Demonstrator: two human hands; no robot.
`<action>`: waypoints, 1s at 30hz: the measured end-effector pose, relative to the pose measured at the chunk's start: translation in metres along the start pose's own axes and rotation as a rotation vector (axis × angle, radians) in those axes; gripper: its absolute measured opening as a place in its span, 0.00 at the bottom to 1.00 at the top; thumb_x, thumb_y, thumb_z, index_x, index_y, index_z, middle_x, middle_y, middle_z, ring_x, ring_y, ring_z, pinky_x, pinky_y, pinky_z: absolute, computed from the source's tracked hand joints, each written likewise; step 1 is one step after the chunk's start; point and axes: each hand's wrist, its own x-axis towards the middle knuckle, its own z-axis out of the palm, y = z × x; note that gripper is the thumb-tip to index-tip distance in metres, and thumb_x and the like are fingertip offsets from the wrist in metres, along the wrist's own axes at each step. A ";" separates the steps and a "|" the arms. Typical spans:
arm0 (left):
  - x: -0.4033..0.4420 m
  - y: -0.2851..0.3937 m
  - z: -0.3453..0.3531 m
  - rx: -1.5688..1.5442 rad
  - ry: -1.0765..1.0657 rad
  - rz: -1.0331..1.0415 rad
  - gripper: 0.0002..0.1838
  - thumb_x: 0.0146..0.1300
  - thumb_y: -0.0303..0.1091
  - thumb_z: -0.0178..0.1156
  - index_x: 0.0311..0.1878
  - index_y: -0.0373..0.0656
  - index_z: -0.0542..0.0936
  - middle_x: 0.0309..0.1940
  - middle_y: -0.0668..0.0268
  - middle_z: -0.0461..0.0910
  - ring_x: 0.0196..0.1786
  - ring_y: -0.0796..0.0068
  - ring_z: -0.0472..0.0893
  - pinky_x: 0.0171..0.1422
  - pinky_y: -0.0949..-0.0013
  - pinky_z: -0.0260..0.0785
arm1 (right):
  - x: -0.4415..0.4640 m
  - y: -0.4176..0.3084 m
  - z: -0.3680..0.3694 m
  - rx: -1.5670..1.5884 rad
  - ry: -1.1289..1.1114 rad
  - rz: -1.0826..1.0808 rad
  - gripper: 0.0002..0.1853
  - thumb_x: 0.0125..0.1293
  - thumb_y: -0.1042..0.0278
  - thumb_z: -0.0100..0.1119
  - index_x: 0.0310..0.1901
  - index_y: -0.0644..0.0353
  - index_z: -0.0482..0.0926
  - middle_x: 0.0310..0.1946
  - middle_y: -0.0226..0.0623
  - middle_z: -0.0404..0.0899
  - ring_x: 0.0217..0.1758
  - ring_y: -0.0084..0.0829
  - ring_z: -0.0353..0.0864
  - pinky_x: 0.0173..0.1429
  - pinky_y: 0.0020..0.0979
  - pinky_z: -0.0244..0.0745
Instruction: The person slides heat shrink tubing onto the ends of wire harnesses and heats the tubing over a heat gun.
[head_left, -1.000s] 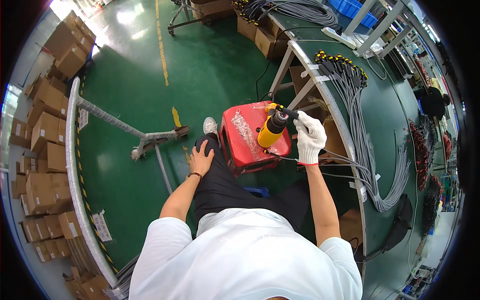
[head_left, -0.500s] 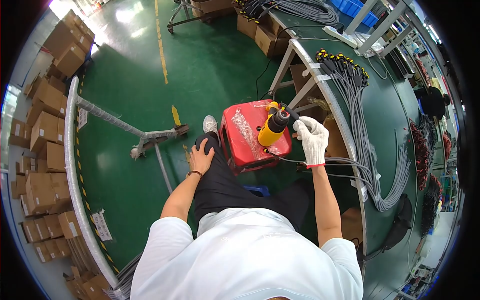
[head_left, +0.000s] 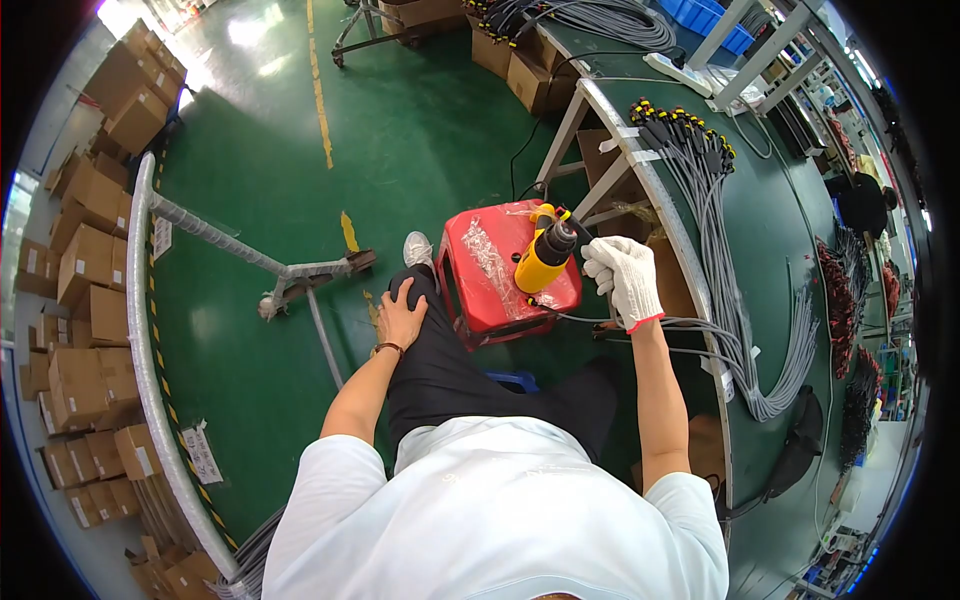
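Observation:
My left hand (head_left: 402, 318), bare, lies with spread fingers on my dark-trousered knee. My right hand (head_left: 626, 280), in a white knit glove, is closed on a grey cable whose black end (head_left: 577, 227), with a bit of yellow at the tip, sits close by the heat gun's nozzle. Glove fingers partly hide the grip. The yellow heat gun (head_left: 541, 264) stands nozzle-up on a red plastic stool (head_left: 480, 290) with clear tape across its top. A grey cable (head_left: 680, 323) runs from beneath the glove towards the bench.
On the green bench (head_left: 770, 220) at right lies a bundle of grey cables (head_left: 705, 215) with black and yellow connectors. A wrapped metal frame (head_left: 215, 232) stands at left, with stacked cardboard boxes (head_left: 95, 270) beyond. Under the bench are more boxes.
My right hand has turned slightly, its wrist moving a little right and its fingers curling more. The black cable end has shifted slightly. My left hand stays on the knee.

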 end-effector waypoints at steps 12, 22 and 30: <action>-0.001 0.001 -0.002 0.002 -0.009 0.001 0.32 0.66 0.56 0.60 0.73 0.70 0.69 0.70 0.41 0.65 0.67 0.33 0.71 0.69 0.43 0.67 | 0.014 0.032 -0.001 -0.183 0.174 -0.390 0.08 0.65 0.69 0.68 0.40 0.65 0.87 0.29 0.32 0.87 0.28 0.21 0.81 0.34 0.22 0.76; 0.000 0.000 -0.002 0.027 -0.029 0.008 0.32 0.68 0.56 0.59 0.75 0.69 0.67 0.70 0.41 0.65 0.70 0.35 0.69 0.72 0.44 0.65 | 0.006 0.010 0.003 -0.258 0.069 -0.190 0.10 0.68 0.66 0.66 0.41 0.66 0.86 0.27 0.31 0.83 0.26 0.18 0.77 0.28 0.21 0.72; -0.001 0.136 -0.053 -0.603 0.131 0.373 0.19 0.77 0.39 0.54 0.63 0.37 0.76 0.56 0.49 0.79 0.58 0.50 0.79 0.64 0.56 0.69 | -0.002 -0.019 -0.001 -0.060 -0.152 0.037 0.11 0.58 0.63 0.68 0.29 0.64 0.83 0.20 0.29 0.76 0.16 0.20 0.70 0.21 0.22 0.64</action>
